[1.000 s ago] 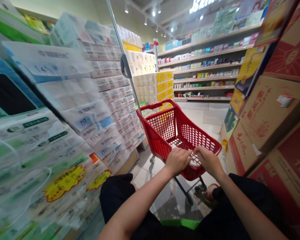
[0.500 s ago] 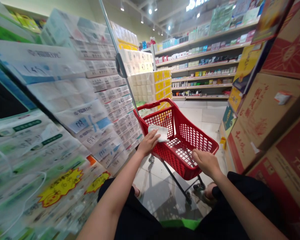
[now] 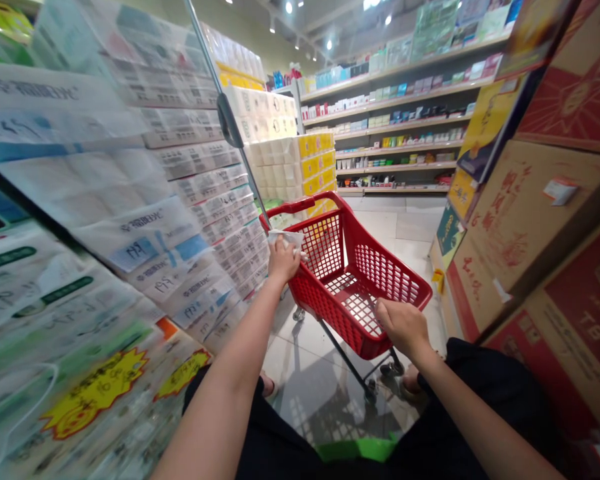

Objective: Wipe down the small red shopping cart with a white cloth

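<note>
A red plastic shopping cart (image 3: 325, 319) with a lattice basket stands in front of me on a metal frame. My left hand (image 3: 283, 260) presses a thin white cloth (image 3: 291, 236) against the cart's left rim, close to the handle end. The cloth is bunched under my fingers and partly hidden by them. At the near right end of the basket, my right hand (image 3: 404, 327) is closed around the rim. Inside the basket only the lattice floor shows. A slim metal pole (image 3: 253, 177) with a grey grip rises beside the cart's handle (image 3: 295, 205).
Stacked white paper packs (image 3: 145, 220) wall the left side, with yellow price signs (image 3: 100, 390) low down. Cardboard boxes (image 3: 535, 220) are piled close on the right. Shelves of small goods (image 3: 395, 127) line the back, beyond the tiled floor (image 3: 390, 230).
My left hand has slid the white cloth along the cart's left rim, away from me toward the handle. My right hand stays on the near end of the rim.
</note>
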Demonstrator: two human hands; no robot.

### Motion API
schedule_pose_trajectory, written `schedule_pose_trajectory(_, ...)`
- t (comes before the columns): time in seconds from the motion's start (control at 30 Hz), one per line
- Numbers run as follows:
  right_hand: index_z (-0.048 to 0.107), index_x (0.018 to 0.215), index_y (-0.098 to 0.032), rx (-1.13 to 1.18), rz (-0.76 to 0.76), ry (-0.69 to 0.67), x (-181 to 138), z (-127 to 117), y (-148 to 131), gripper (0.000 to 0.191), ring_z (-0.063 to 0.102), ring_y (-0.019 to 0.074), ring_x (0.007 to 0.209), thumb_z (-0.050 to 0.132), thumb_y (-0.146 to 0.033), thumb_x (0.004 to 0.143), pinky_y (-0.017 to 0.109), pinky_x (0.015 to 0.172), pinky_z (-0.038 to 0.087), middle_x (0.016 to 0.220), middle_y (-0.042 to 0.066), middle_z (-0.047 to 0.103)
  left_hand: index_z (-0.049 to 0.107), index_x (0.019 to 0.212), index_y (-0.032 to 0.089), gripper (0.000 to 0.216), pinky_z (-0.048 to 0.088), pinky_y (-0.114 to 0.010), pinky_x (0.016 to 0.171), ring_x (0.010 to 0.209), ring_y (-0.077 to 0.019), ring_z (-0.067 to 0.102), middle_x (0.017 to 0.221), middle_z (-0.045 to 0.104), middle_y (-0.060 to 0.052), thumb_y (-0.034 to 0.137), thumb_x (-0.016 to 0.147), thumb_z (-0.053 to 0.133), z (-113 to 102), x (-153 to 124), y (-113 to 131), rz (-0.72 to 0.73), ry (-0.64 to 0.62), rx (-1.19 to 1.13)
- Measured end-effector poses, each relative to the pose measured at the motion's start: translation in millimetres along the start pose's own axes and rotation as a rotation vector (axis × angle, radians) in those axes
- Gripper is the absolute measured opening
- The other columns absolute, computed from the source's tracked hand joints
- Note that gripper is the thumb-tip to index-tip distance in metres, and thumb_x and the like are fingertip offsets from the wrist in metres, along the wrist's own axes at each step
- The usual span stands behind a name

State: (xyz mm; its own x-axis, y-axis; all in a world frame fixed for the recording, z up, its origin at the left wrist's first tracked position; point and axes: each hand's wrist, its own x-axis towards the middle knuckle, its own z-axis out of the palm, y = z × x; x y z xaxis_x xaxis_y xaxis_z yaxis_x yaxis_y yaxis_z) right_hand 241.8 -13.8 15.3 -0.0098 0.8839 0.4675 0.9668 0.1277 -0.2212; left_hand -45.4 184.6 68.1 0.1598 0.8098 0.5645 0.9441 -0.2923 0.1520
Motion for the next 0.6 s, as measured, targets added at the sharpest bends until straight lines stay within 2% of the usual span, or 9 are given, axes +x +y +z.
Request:
schedule_pose_trajectory(0.1,0.058,0.071,-0.021,-0.020,-0.026,0.026,-2,4,-9,0.040,0.054,0.0136,0.064,0.031,-0.033,0.099,0.031,0.064,0.023,0.072,0.000,0.067,0.069,0.101,0.018,0.039,0.029,-0.048,0.109,0.122,-0.0325,0.040,0.129,0.048,-0.012,0.040,0.096,0.037,1,-3,9,0.024,-0.011,-0.009)
schedule_pose_trajectory(0.17,0.058,0.072,-0.021,-0.021,-0.052,0.033,-3,6,-15,0.039,0.054,0.0135,0.064,0.032,-0.032,0.098,0.031,0.064,0.022,0.070,0.000,0.066,0.070,0.103,0.020,0.040,0.033,-0.046,0.106,0.115,-0.0298,0.045,0.120,0.053,-0.011,0.037,0.097,0.035,0,-3,10,0.045,-0.022,-0.025)
schedule_pose_trajectory(0.27,0.058,0.072,-0.021,-0.008,-0.097,0.027,-3,7,-24,0.036,0.055,0.0133,0.064,0.034,-0.031,0.097,0.031,0.063,0.021,0.068,0.000,0.065,0.067,0.109,0.018,0.033,0.031,-0.044,0.108,0.119,-0.0299,0.042,0.125,0.052,-0.011,0.032,0.095,0.041,-1,3,2,0.078,-0.047,-0.032)
schedule_pose_trajectory(0.33,0.056,0.070,-0.021,-0.003,-0.116,0.017,-2,7,-29,0.036,0.054,0.0131,0.064,0.034,-0.030,0.097,0.031,0.064,0.021,0.067,-0.001,0.064,0.061,0.119,0.014,0.033,0.025,-0.045,0.113,0.128,-0.0310,0.035,0.137,0.046,-0.012,0.024,0.092,0.046,-1,13,-7,0.088,-0.076,-0.038)
schedule_pose_trajectory(0.47,0.057,0.070,-0.021,-0.004,-0.136,0.019,0,8,-34,0.034,0.054,0.0131,0.064,0.036,-0.030,0.096,0.031,0.064,0.022,0.066,0.000,0.064,0.044,0.135,0.004,0.048,0.014,-0.045,0.117,0.141,-0.0297,0.019,0.154,0.026,-0.018,0.014,0.088,0.049,5,31,-19,0.023,-0.167,-0.100)
schedule_pose_trajectory(0.53,0.059,0.072,-0.021,-0.002,-0.145,0.037,1,10,-36,0.033,0.054,0.0131,0.065,0.038,-0.029,0.096,0.032,0.065,0.022,0.067,0.000,0.064,0.042,0.136,0.003,0.051,0.009,-0.046,0.119,0.145,-0.0314,0.010,0.157,0.016,-0.019,0.019,0.088,0.051,12,32,-16,-0.034,-0.185,-0.126)
schedule_pose_trajectory(0.6,0.060,0.073,-0.021,0.008,-0.153,0.060,2,13,-40,0.032,0.054,0.0130,0.066,0.038,-0.027,0.096,0.032,0.065,0.022,0.068,0.000,0.065,0.046,0.133,0.007,0.053,0.004,-0.046,0.119,0.147,-0.0346,-0.003,0.160,0.005,-0.015,0.029,0.086,0.055,21,24,-7,-0.092,-0.161,-0.146)
